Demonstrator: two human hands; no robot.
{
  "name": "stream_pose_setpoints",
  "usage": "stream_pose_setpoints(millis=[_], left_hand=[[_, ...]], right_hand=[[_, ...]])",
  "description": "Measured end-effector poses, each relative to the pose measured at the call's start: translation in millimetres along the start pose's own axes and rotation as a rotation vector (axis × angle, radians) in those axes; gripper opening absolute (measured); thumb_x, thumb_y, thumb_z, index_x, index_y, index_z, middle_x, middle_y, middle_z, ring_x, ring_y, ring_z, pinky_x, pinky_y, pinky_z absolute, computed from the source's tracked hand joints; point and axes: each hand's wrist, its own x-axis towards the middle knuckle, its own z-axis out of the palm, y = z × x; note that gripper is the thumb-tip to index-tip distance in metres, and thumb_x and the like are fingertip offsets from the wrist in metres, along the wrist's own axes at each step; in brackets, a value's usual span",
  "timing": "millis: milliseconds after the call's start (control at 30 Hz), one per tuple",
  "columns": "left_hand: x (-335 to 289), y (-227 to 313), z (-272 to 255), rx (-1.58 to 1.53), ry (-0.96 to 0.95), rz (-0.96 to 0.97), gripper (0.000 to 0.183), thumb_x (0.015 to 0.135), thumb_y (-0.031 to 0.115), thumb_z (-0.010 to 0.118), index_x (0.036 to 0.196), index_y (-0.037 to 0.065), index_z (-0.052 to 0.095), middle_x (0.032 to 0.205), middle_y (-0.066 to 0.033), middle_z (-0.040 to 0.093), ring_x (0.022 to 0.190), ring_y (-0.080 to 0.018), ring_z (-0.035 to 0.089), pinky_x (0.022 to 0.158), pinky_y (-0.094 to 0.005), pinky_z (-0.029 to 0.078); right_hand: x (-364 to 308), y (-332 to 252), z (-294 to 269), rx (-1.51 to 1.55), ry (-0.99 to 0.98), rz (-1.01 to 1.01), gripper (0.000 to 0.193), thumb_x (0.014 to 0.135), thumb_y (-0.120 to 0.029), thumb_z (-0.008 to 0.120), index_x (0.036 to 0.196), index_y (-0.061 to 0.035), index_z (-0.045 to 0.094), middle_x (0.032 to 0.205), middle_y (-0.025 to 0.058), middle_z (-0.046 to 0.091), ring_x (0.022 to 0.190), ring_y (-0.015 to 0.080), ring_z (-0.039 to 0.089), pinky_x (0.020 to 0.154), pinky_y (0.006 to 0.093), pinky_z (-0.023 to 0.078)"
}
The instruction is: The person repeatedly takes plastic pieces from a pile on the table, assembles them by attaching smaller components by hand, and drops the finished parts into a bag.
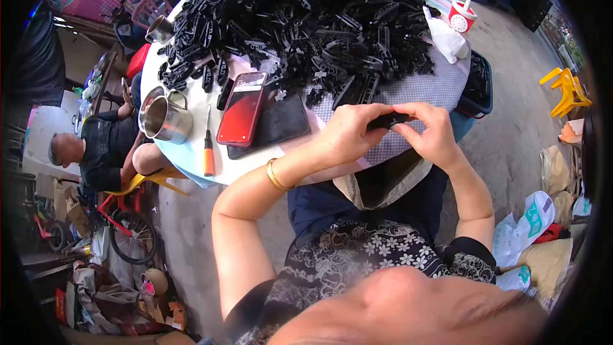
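Over the near edge of a round table [300,163], my left hand [348,133] and my right hand [429,133] meet around a small black plastic part [387,121]. Fingers and thumbs of both hands pinch it from either side, hiding its ends. A big heap of similar black plastic parts [300,13], long and narrow, covers the far side of the table, with loose ones reaching toward my hands. Below my hands, an open beige sack [348,188] with a dark inside lies between my lap and the table edge.
Left of my hands lie a phone with a red screen [241,110], a flat black case [281,126], an orange-handled screwdriver [208,156] and a metal mug [172,121]. A red cup [461,18] stands far right. Another person [105,147] sits at left; a yellow stool [565,92] stands right.
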Motion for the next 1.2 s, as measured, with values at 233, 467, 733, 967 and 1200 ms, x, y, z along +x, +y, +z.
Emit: stream_pose_setpoints(millis=[233, 467, 733, 967, 1200], left_hand=[[13.7, -12.0, -17.9, 0.541, 0.442, 0.531, 0.044, 0.073, 0.022, 0.071, 0.112, 0.005, 0.057, 0.117, -0.0147, 0.055, 0.104, -0.0336, 0.05, 0.091, -0.0426, 0.04], [45.5, -48.9, -41.3, 0.814, 0.594, 0.258, 0.051, 0.074, 0.009, 0.066, 0.122, 0.01, 0.05, 0.123, -0.0147, 0.048, 0.111, -0.0346, 0.046, 0.096, -0.0416, 0.038], [42.4, -37.7, -33.2, 0.826, 0.726, 0.314, 0.043, 0.065, 0.005, 0.071, 0.105, 0.011, 0.058, 0.097, -0.0067, 0.055, 0.093, -0.027, 0.052, 0.079, -0.0357, 0.043], [40.0, -50.1, -41.8, 0.452, 0.824, 0.235, 0.041, 0.066, 0.0, 0.071, 0.103, 0.004, 0.055, 0.091, -0.01, 0.053, 0.088, -0.0309, 0.056, 0.074, -0.0377, 0.047], [33.4, -45.6, -50.4, 0.556, 0.82, 0.186, 0.029, 0.071, 0.004, 0.07, 0.096, 0.003, 0.056, 0.089, -0.0165, 0.06, 0.077, -0.0351, 0.06, 0.069, -0.0376, 0.048]], right_hand=[[-11.4, -0.6, -43.3, 0.301, -0.487, 0.232, 0.021, 0.071, -0.008, 0.071, 0.088, 0.0018, 0.065, 0.072, 0.0041, 0.064, 0.062, 0.0071, 0.057, 0.057, 0.0222, 0.045], [-7.3, -9.4, -26.4, -0.064, -0.57, -0.04, 0.022, 0.071, -0.017, 0.072, 0.085, -0.0021, 0.066, 0.069, 0.011, 0.062, 0.063, 0.0247, 0.062, 0.06, 0.0323, 0.048], [39.2, 52.7, 7.3, -0.603, 0.133, -0.213, 0.03, 0.075, -0.011, 0.068, 0.103, -0.0025, 0.061, 0.096, 0.0103, 0.059, 0.085, 0.0282, 0.06, 0.074, 0.0355, 0.049], [53.4, 65.5, 7.9, -0.563, 0.102, -0.153, 0.014, 0.077, -0.005, 0.063, 0.091, -0.0028, 0.06, 0.091, 0.0098, 0.059, 0.085, 0.0278, 0.061, 0.073, 0.0353, 0.05], [57.9, 65.7, 0.0, -0.405, 0.268, -0.153, 0.009, 0.077, -0.002, 0.061, 0.086, -0.0019, 0.063, 0.083, 0.0128, 0.065, 0.071, 0.0289, 0.064, 0.062, 0.0328, 0.052]])
